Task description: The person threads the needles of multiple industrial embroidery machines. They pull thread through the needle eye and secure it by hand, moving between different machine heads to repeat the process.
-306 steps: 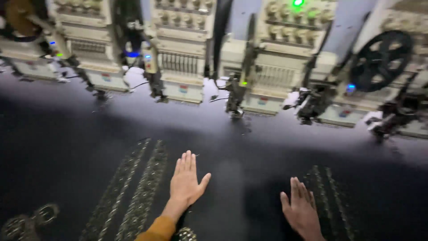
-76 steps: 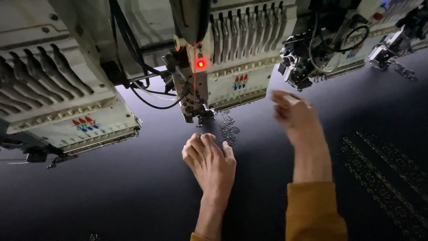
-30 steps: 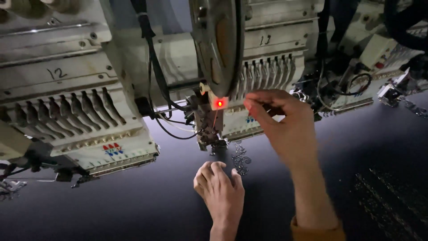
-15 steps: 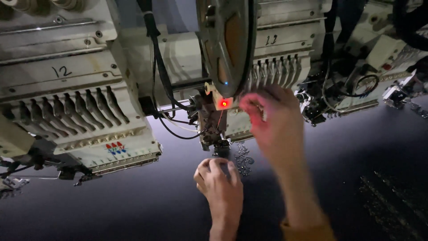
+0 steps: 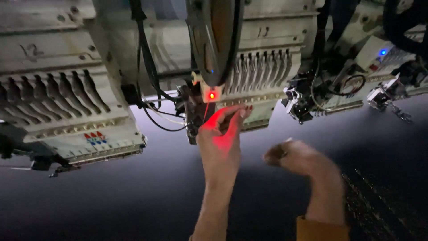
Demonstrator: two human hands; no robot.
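Left hand (image 5: 220, 138) pinches at the needle area under the embroidery machine's red lamp (image 5: 211, 95); right hand (image 5: 296, 158) hovers loosely curled, holding nothing visible; stitching on the dark cloth (image 5: 133, 196) looks paused.

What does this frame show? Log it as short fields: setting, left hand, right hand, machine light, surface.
setting: row of multi-needle embroidery heads over dark fabric
left hand: left hand raised beside the needle area of the middle head, fingers curled, lit red; whether it grips anything cannot be told
right hand: right hand in the air, loosely closed, blurred, orange sleeve at the wrist
machine light: red lamp lit above the left hand
surface: stitched pattern at lower right
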